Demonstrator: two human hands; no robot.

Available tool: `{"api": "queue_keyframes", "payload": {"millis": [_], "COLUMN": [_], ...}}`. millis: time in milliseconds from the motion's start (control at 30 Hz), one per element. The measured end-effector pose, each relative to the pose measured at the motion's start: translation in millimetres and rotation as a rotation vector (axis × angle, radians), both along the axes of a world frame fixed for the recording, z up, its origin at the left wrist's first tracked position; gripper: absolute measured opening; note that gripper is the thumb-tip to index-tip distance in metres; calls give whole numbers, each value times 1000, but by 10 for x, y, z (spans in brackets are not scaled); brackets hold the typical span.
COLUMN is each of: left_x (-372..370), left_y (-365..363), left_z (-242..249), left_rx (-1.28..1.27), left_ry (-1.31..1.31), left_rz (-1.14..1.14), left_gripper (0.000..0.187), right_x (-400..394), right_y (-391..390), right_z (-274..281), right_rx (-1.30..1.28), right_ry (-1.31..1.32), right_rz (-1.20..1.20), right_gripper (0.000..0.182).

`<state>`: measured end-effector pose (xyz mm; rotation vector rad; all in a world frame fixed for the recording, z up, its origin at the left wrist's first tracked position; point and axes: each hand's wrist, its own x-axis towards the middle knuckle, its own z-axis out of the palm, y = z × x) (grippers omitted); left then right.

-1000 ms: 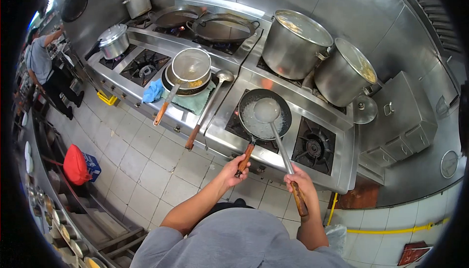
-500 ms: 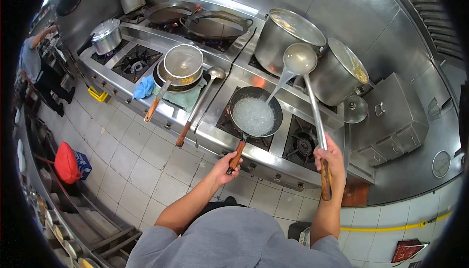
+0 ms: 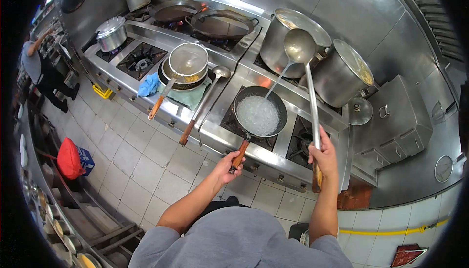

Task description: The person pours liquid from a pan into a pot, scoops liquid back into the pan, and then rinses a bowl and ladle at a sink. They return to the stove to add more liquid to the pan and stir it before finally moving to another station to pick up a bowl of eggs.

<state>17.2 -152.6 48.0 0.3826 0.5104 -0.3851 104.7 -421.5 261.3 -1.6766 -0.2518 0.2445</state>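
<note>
My left hand point(image 3: 229, 166) is closed round the wooden handle of a dark frying pan point(image 3: 239, 106) on a front burner. Bubbly, cloudy liquid point(image 3: 259, 116) fills much of the pan. In my right hand point(image 3: 324, 156) is the long handle of a large metal ladle point(image 3: 299, 46), its bowl raised above and behind the pan. From the ladle a thin stream of liquid runs down into the pan.
Two large stockpots point(image 3: 278, 43) point(image 3: 327, 85) stand behind the ladle. Left of the pan lie a second ladle point(image 3: 222, 72), a strainer point(image 3: 188, 59) over stacked pans, and a blue cloth point(image 3: 148, 85). Another person point(image 3: 35, 63) stands at far left. Two woks point(image 3: 222, 24) sit at the back.
The poured stream has grown thinner. The ladle bowl has shifted slightly upward, and my right hand's grip has moved a little left on the tilted handle. The whole view has shifted slightly.
</note>
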Motion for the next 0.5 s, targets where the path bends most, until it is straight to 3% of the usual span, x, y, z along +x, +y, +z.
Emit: {"api": "queue_keyframes", "payload": {"millis": [100, 200, 233, 300, 400, 433, 500], "left_x": [10, 9, 4, -8, -1, -6, -1], "left_y": [-17, -31, -39, -54, -44, -41, -55], "left_z": [23, -5, -19, -2, 51, 48, -26], "left_rx": [11, 16, 18, 20, 4, -11, -14], "left_ry": [0, 0, -9, -6, -10, -9, -31], "left_rz": [19, 29, 28, 37, 51, 48, 45], "left_gripper": [29, 28, 28, 28, 25, 23, 23], "right_x": [81, 230, 297, 338, -83, -162, -261], "right_y": [73, 1, -86, -269, -44, 3, 36], "right_z": [-348, -660, -872, -1241, -988, -998, -1035], "right_rx": [-54, -418, -417, -897, -846, -847, -241], "right_ry": [26, 27, 33, -537, 70, 67, 558], "right_rz": [57, 32, 34, 74, 40, 44, 236], "right_gripper": [75, 72, 72, 73, 65, 65, 52]}}
